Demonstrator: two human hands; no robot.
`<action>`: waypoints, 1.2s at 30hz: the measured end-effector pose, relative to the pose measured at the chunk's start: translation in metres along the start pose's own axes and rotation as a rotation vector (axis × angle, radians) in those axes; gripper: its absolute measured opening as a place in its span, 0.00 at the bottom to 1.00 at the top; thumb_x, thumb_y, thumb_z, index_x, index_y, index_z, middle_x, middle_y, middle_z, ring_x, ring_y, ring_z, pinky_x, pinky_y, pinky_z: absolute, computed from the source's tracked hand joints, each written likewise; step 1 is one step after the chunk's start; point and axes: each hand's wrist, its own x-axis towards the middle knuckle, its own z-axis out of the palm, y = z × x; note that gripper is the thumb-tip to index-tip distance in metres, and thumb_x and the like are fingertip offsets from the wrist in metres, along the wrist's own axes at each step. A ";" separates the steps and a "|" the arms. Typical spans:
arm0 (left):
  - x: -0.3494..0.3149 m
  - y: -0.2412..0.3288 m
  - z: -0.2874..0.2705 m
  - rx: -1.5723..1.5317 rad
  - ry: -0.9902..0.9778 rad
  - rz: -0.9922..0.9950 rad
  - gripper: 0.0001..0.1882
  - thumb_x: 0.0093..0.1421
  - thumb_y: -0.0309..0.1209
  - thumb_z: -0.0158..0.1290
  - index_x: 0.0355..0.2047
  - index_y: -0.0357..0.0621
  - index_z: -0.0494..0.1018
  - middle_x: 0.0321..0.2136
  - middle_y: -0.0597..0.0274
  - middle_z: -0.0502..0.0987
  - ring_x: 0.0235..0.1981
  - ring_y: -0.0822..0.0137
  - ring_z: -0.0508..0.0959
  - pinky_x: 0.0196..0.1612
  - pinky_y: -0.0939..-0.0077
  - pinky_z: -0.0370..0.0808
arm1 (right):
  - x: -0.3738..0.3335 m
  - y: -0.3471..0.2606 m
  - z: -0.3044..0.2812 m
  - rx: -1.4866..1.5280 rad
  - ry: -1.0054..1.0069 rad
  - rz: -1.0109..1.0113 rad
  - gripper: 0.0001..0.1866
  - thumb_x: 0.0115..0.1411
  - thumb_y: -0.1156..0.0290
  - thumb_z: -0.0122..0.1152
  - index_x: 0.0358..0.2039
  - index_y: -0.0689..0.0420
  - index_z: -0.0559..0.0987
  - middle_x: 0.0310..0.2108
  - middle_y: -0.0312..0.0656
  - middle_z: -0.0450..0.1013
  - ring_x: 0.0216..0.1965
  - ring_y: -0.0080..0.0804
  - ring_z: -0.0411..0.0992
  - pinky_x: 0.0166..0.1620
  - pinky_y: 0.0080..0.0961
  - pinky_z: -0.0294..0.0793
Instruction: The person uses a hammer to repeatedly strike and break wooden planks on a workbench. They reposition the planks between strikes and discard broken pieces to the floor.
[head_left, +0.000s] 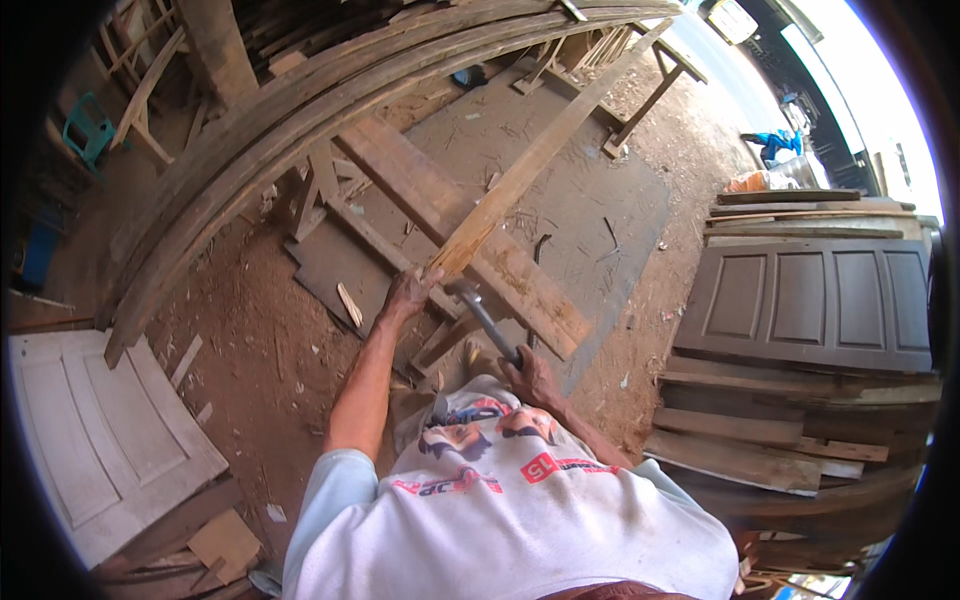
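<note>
A long narrow wooden plank (545,160) stretches from near me to a trestle at the far right. Its near end lies over a wide board (535,302) on a low wooden stand. My left hand (408,293) grips that near end, fingers closed around its left edge. In my right hand (532,380), close to my body, is a hammer (493,327). The hammer's metal head is up beside the plank's end, near my left hand; whether it touches the wood I cannot tell.
Long beams (240,150) run along the left. A trestle (650,100) carries the plank's far end. Dark panelled door (810,300) and stacked boards (740,427) lie at right, a pale panelled door (110,430) at left. Wood scraps litter the dark mat (600,220).
</note>
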 end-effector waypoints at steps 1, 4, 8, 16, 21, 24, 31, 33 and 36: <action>-0.001 0.004 0.001 0.018 -0.005 -0.009 0.34 0.62 0.61 0.53 0.39 0.35 0.77 0.33 0.36 0.80 0.36 0.41 0.80 0.40 0.54 0.75 | -0.001 0.002 0.000 0.013 -0.012 -0.007 0.20 0.61 0.54 0.65 0.35 0.61 0.76 0.27 0.58 0.74 0.30 0.56 0.74 0.36 0.47 0.70; -0.014 0.021 -0.008 0.084 -0.028 -0.060 0.33 0.64 0.59 0.51 0.44 0.36 0.78 0.37 0.32 0.80 0.44 0.34 0.79 0.45 0.48 0.76 | -0.001 -0.006 -0.009 0.025 -0.040 -0.058 0.19 0.60 0.55 0.65 0.36 0.60 0.77 0.27 0.57 0.74 0.30 0.56 0.74 0.36 0.46 0.71; -0.031 0.046 -0.011 0.137 0.075 -0.043 0.22 0.66 0.48 0.54 0.38 0.38 0.76 0.32 0.36 0.81 0.40 0.36 0.81 0.40 0.47 0.77 | 0.003 -0.016 -0.020 0.064 -0.035 -0.053 0.18 0.59 0.57 0.65 0.36 0.61 0.77 0.26 0.56 0.74 0.28 0.50 0.73 0.35 0.43 0.71; -0.074 0.040 -0.032 0.410 0.135 0.109 0.13 0.62 0.39 0.60 0.39 0.44 0.72 0.27 0.44 0.81 0.34 0.42 0.83 0.34 0.49 0.77 | 0.018 0.008 -0.017 0.219 0.112 -0.076 0.16 0.60 0.61 0.67 0.36 0.62 0.77 0.23 0.44 0.71 0.28 0.29 0.70 0.32 0.34 0.70; -0.109 0.030 -0.046 0.456 0.263 0.106 0.13 0.61 0.36 0.61 0.38 0.42 0.71 0.29 0.44 0.80 0.33 0.40 0.81 0.34 0.48 0.77 | 0.013 -0.027 -0.020 0.439 0.063 -0.044 0.11 0.64 0.69 0.63 0.40 0.64 0.77 0.27 0.35 0.71 0.30 0.23 0.68 0.34 0.27 0.70; -0.115 0.036 -0.045 0.407 0.265 0.064 0.12 0.62 0.36 0.59 0.37 0.41 0.72 0.29 0.43 0.80 0.33 0.41 0.81 0.35 0.49 0.78 | 0.020 -0.025 -0.021 0.310 0.101 -0.025 0.18 0.64 0.61 0.67 0.43 0.65 0.78 0.26 0.35 0.71 0.30 0.22 0.68 0.33 0.26 0.70; -0.127 0.047 -0.024 0.179 0.202 -0.083 0.13 0.66 0.41 0.57 0.39 0.45 0.76 0.32 0.46 0.81 0.36 0.42 0.81 0.35 0.51 0.76 | 0.041 -0.014 -0.030 0.182 -0.005 -0.195 0.25 0.66 0.56 0.62 0.52 0.65 0.75 0.42 0.59 0.77 0.43 0.47 0.76 0.49 0.42 0.75; -0.128 0.046 -0.023 0.045 0.239 -0.050 0.18 0.67 0.46 0.56 0.41 0.42 0.76 0.27 0.50 0.81 0.31 0.51 0.83 0.35 0.58 0.76 | 0.048 -0.030 -0.042 0.083 -0.108 -0.200 0.27 0.67 0.55 0.59 0.55 0.66 0.71 0.47 0.65 0.75 0.52 0.61 0.74 0.54 0.48 0.72; -0.121 0.035 -0.026 -0.403 0.107 -0.327 0.27 0.68 0.56 0.53 0.39 0.41 0.75 0.23 0.59 0.79 0.25 0.64 0.78 0.30 0.67 0.73 | 0.058 -0.032 -0.043 0.100 -0.227 -0.125 0.29 0.68 0.49 0.57 0.52 0.66 0.72 0.42 0.64 0.76 0.47 0.59 0.75 0.50 0.48 0.72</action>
